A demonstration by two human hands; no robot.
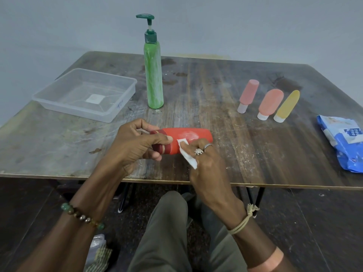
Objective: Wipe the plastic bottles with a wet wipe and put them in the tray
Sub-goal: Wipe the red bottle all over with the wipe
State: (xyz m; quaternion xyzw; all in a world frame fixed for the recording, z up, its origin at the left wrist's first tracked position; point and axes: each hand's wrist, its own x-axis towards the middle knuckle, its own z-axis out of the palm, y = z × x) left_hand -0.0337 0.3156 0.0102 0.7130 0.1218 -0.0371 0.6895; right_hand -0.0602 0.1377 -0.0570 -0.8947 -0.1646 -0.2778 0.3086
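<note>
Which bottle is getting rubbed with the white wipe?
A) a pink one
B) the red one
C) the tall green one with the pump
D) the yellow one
B: the right hand holds the white wipe against the red bottle, which the left hand grips at its cap end. The green pump bottle stands apart, untouched.

The blue wipes pack (345, 144) runs off the right edge, the right hand (204, 161) hides most of the wet wipe (189, 159), and the blue scribble on the clear tray (122, 99) is unreadable.
</note>
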